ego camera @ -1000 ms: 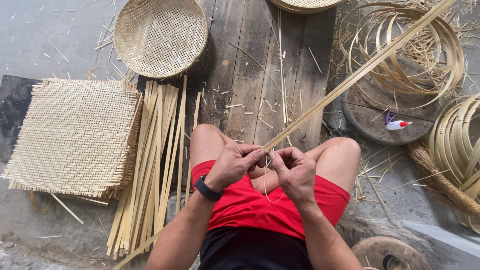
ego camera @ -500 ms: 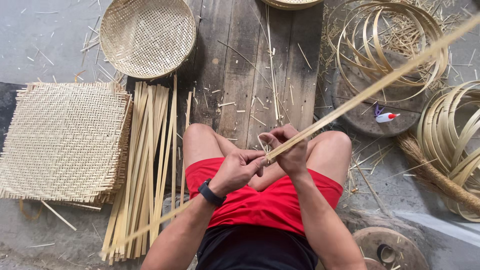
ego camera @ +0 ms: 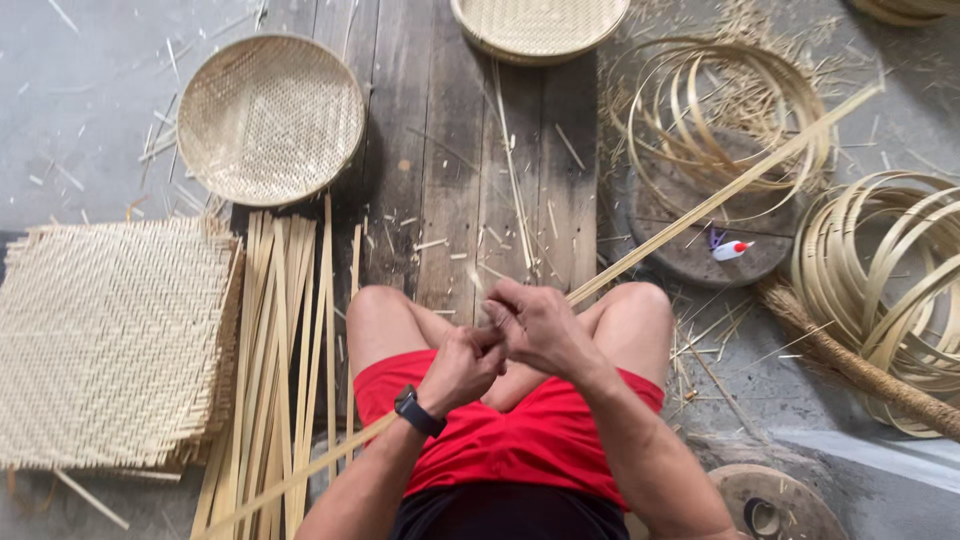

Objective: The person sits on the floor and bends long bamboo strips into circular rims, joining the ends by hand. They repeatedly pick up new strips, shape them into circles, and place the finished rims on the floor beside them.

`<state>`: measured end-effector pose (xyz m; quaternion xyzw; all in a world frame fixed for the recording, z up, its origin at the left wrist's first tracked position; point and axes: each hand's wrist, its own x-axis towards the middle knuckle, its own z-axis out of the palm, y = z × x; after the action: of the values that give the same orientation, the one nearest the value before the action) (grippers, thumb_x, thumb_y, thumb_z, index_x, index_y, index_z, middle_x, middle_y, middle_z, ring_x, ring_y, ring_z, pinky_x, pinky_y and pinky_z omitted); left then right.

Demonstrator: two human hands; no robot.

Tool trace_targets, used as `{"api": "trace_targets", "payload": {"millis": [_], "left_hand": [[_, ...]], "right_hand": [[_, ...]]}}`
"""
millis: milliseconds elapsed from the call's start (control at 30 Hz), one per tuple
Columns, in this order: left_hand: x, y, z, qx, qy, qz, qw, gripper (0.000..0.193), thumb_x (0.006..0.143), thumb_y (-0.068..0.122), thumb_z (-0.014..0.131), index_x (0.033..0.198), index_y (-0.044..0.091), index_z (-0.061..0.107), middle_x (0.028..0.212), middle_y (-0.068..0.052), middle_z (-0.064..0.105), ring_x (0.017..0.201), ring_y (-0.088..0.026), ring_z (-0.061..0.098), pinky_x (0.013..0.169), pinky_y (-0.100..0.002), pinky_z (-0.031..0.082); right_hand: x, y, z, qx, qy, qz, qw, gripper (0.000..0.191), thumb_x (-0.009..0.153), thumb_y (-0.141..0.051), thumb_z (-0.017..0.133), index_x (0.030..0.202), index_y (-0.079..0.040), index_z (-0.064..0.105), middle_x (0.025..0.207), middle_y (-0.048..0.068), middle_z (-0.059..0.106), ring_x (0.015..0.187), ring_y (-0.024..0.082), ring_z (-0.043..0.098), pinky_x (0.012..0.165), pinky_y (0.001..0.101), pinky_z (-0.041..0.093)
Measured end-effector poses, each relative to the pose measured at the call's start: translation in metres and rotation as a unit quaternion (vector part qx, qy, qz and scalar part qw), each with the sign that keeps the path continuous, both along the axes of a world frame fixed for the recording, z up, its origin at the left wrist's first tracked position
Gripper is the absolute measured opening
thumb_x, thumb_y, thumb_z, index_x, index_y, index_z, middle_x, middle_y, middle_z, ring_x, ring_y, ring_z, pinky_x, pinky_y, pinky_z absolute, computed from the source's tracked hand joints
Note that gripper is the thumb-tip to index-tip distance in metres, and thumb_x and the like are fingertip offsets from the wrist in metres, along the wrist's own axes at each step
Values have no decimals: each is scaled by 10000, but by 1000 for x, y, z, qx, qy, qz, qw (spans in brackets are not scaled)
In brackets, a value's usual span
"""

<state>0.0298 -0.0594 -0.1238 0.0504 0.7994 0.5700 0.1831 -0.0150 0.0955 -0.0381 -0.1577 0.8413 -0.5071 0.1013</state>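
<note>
Over the knees, centre: both hands meet on one long flat pale bamboo strip [ego camera: 720, 195], running from near left under the left forearm to far right.
Left hand [ego camera: 462, 365]: fist clenched round the strip, black wristwatch [ego camera: 418, 411] on wrist.
Right hand [ego camera: 535, 322]: fingers curled, grasping the same strip just beyond the left hand, touching it.
Strip texture: smooth, thin, straight, slightly glossy.
Clothing: red shorts [ego camera: 520, 440], bare knees apart.
Left of legs: bundle of straight pale bamboo slats [ego camera: 275, 340], lying parallel on floor.
Far left: square woven bamboo mat [ego camera: 105, 340], herringbone weave, frayed edges, several stacked.
Far, left of centre: round shallow woven bamboo basket [ego camera: 268, 118], fine open weave.
Far centre: second round woven tray [ego camera: 540, 25], partly cut off.
Right: coiled hoops of bamboo strip [ego camera: 715, 110], loose rings; another coil of thicker bamboo rings [ego camera: 885, 290] at right edge.
Floor: dark weathered wooden planks [ego camera: 450, 150], littered with splinters.
</note>
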Motion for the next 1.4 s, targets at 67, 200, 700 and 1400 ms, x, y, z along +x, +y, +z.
{"api": "trace_targets", "payload": {"millis": [67,200,700,1400], "left_hand": [[-8,-2,-5,-207,292,-128,925,107,880,122,683,809,44,698,667,-83,677,603,-205,641,565,-363,498],[-24,-29,11,133,-209,76,966,252,1015,190,620,914,0,749,672,-20,655,538,-82,525,495,-262,415],[20,-9,35,132,-201,-107,965,243,1014,157,640,851,-6,717,694,1,683,611,-60,600,554,-228,447],[-8,-15,61,117,-169,-10,979,279,970,181,647,832,-25,775,575,-4,622,492,-64,517,440,-234,393]], "right_hand": [[18,2,4,-72,-18,-7,997,93,981,-85,626,921,-13,629,716,111,650,614,201,654,569,328,521],[79,17,-7,-173,10,-40,984,87,1016,-86,601,945,-40,619,793,34,573,706,144,565,646,292,469],[8,9,-45,-507,-318,-73,798,276,1067,-274,517,990,-42,646,747,-23,575,655,90,539,673,286,481],[67,30,-46,-690,-274,-115,660,229,1046,-203,629,893,-68,523,694,-16,426,588,128,421,567,303,382]]}}
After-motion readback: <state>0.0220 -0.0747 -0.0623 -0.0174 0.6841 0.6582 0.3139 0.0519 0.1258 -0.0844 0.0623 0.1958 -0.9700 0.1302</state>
